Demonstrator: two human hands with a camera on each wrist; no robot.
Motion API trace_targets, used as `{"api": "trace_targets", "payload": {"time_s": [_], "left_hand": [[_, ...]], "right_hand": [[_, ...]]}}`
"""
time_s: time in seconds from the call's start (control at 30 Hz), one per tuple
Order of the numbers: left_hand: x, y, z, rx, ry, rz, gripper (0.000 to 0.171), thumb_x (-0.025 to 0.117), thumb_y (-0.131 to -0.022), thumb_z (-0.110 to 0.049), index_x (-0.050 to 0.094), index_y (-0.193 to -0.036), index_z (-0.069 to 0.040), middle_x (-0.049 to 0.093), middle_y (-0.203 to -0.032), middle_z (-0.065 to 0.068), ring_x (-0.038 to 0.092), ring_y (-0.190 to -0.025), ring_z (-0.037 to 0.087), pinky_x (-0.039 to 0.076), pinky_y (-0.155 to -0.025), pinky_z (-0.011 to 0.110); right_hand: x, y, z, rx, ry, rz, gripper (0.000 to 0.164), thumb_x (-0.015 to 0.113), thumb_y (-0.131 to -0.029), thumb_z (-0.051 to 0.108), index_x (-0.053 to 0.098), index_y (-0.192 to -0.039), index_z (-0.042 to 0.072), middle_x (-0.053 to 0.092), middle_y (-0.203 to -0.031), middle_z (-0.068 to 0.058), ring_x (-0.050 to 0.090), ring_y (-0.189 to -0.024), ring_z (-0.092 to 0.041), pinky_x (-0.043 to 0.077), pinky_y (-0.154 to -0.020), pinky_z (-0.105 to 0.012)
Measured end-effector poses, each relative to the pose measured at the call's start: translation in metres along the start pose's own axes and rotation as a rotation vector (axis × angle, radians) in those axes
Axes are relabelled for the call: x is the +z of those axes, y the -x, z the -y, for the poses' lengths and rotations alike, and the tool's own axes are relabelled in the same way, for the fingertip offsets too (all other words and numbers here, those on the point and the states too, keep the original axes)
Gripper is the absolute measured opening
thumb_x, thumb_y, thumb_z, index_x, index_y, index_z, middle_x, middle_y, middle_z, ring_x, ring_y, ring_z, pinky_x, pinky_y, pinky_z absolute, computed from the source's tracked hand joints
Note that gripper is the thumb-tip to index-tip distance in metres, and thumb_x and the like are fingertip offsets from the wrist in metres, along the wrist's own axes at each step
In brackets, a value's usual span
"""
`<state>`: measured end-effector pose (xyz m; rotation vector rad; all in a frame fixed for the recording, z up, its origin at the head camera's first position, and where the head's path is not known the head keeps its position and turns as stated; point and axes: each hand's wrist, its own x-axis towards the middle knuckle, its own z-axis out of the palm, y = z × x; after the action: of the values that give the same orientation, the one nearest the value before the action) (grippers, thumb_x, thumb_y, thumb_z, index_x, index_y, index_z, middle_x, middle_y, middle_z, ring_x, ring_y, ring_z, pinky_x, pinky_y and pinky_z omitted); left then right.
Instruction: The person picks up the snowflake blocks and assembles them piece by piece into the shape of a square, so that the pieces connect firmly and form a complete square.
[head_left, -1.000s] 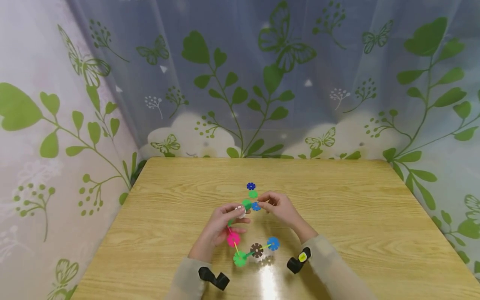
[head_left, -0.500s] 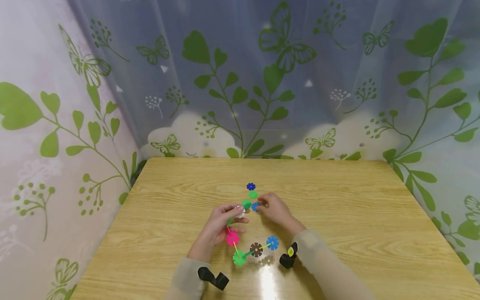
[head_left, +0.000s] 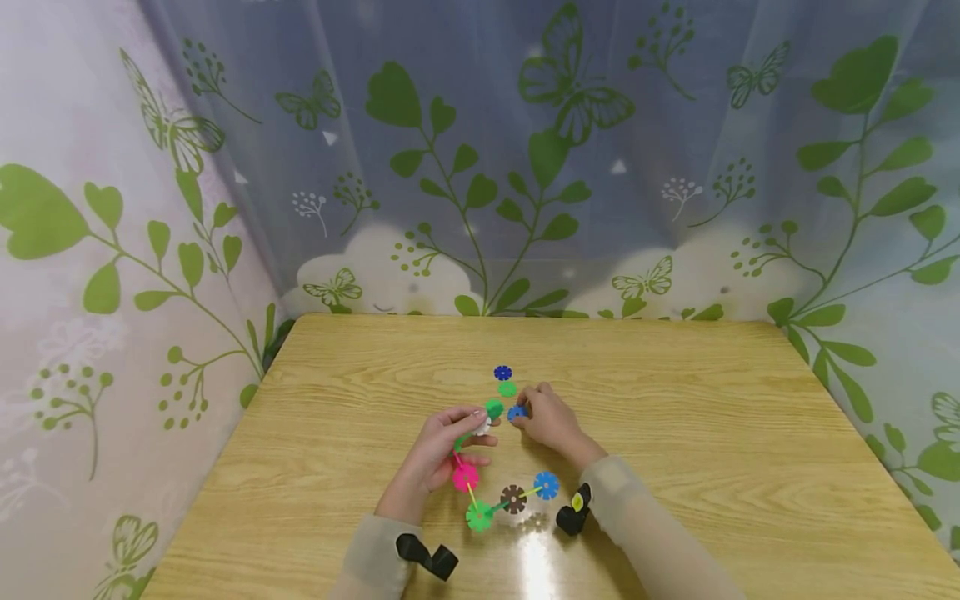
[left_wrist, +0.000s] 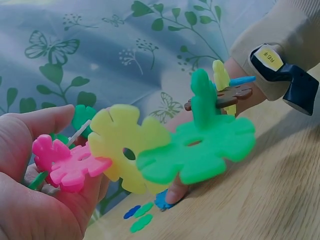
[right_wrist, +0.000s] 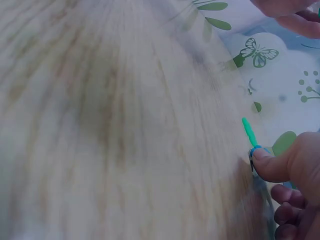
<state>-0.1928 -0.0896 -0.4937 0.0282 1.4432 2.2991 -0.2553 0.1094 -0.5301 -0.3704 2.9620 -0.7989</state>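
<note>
My left hand [head_left: 438,446] grips a chain of slotted flower-shaped discs by its white disc [head_left: 482,427]. From there hang a pink disc [left_wrist: 72,162], a yellow disc [left_wrist: 120,142], a bright green disc [left_wrist: 200,150], a brown disc [head_left: 513,499] and a light blue disc [head_left: 547,485], joined at angles. My right hand [head_left: 553,425] pinches a loose blue disc [head_left: 516,413] at the tabletop, thumb on its near side in the right wrist view. A green disc [head_left: 493,408] shows just past my left fingertips.
Beyond my hands, a dark blue disc [head_left: 502,372] and a green disc [head_left: 507,388] lie on the wooden table [head_left: 675,400]. A patterned curtain [head_left: 480,167] stands along the table's back edge. Each sleeve carries a black wrist camera [head_left: 427,557].
The right hand has lowered its forearm inward, and its fingers have closed over the blue disc, which sits slightly farther right. My left hand and the chain have barely moved.
</note>
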Motion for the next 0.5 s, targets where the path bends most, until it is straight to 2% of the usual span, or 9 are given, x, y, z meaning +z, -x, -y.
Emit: {"api": "trace_targets", "payload": {"time_s": [0.13,0.3,0.5], "left_hand": [[0.002,-0.001,0.0,0.0,-0.001,-0.003,0.029,0.069,-0.085,-0.024,0.062,-0.104,-0.003,0.061,-0.114,0.02,0.066,-0.078,0.02,0.059,-0.058,0.032],[0.004,-0.002,0.001,-0.003,-0.006,-0.013,0.032,0.069,-0.086,-0.024,0.061,-0.106,-0.001,0.063,-0.111,0.016,0.066,-0.077,0.02,0.059,-0.058,0.033],[0.005,-0.003,0.002,0.001,-0.005,-0.012,0.027,0.068,-0.086,-0.024,0.062,-0.102,-0.003,0.064,-0.109,0.016,0.066,-0.077,0.02,0.059,-0.057,0.033]], "right_hand": [[-0.003,0.005,-0.003,-0.027,-0.068,-0.005,0.02,0.071,-0.083,0.022,0.057,-0.095,0.014,0.053,-0.079,0.0,0.05,-0.069,-0.016,0.044,-0.056,-0.03],[-0.005,0.012,-0.007,-0.019,-0.232,-0.041,0.011,0.068,-0.085,0.015,0.059,-0.09,0.013,0.062,-0.08,-0.001,0.057,-0.073,-0.015,0.049,-0.062,-0.031],[-0.009,0.019,-0.008,-0.007,-0.445,-0.102,0.009,0.068,-0.084,0.008,0.062,-0.089,0.007,0.061,-0.073,-0.001,0.054,-0.064,-0.013,0.046,-0.054,-0.025]]}}
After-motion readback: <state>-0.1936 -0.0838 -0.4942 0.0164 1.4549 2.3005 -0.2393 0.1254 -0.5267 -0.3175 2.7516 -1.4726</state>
